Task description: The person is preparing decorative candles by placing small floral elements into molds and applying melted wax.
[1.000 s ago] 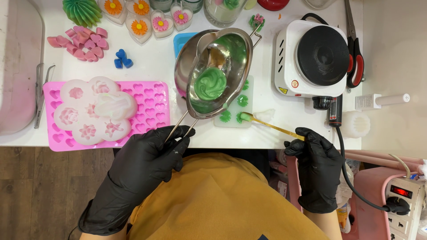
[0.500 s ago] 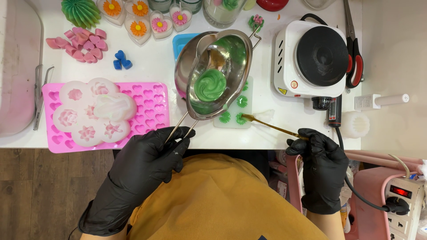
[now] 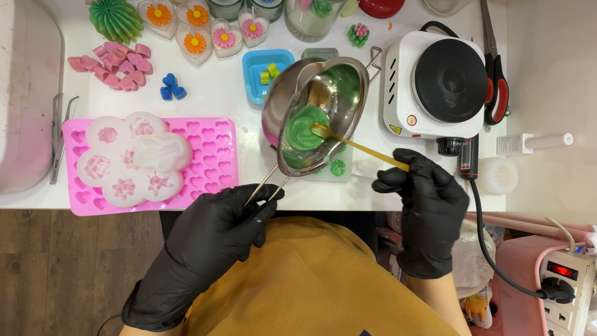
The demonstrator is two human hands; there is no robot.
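Left hand [image 3: 217, 233] gripping steel pan [image 3: 317, 112] handle, right hand [image 3: 426, 199] gripping gold spoon [image 3: 354, 143] in green wax [image 3: 305, 127]

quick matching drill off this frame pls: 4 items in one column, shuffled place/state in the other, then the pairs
Items:
1. metal pouring pot
2. gold spoon
3. pink heart mould tray
4. hot plate

Place or state:
A. lies on the table under a white flower mould
B. held by its wire handle in the left hand, tilted, green wax inside
C. stands at the table's right end, nothing on its black disc
D. held in the right hand, bowl in the green wax

Pairs: 1-B, 2-D, 3-A, 4-C
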